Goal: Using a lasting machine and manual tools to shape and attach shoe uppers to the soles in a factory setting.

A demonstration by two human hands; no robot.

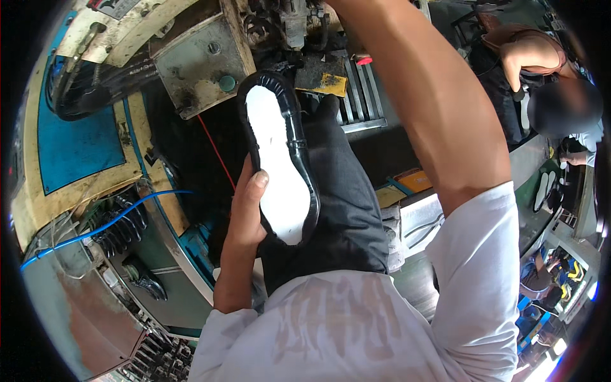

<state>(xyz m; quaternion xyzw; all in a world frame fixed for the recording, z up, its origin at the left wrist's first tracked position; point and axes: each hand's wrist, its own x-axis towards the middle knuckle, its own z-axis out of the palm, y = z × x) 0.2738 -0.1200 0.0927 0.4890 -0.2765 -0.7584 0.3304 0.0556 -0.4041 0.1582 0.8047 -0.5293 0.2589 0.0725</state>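
Note:
A black shoe (280, 159), bottom up with its white underside showing, is gripped in my left hand (247, 207). The thumb presses on the white bottom near the shoe's edge, and the other fingers are hidden behind it. The black upper is folded over around the rim, with pleats at the far end. My right forearm (414, 83) stretches up past the top edge of the picture, so the right hand is out of sight. Beyond the shoe is the dark, greasy working part of a machine (294, 28).
A metal box with a green button (227, 83) juts out just beyond the shoe. A blue hose (114, 219) crosses on the left, above finished-looking black shoes (145, 279) on a conveyor. Slatted metal (364, 95) lies ahead. Another person (528, 57) handles a shoe at the right.

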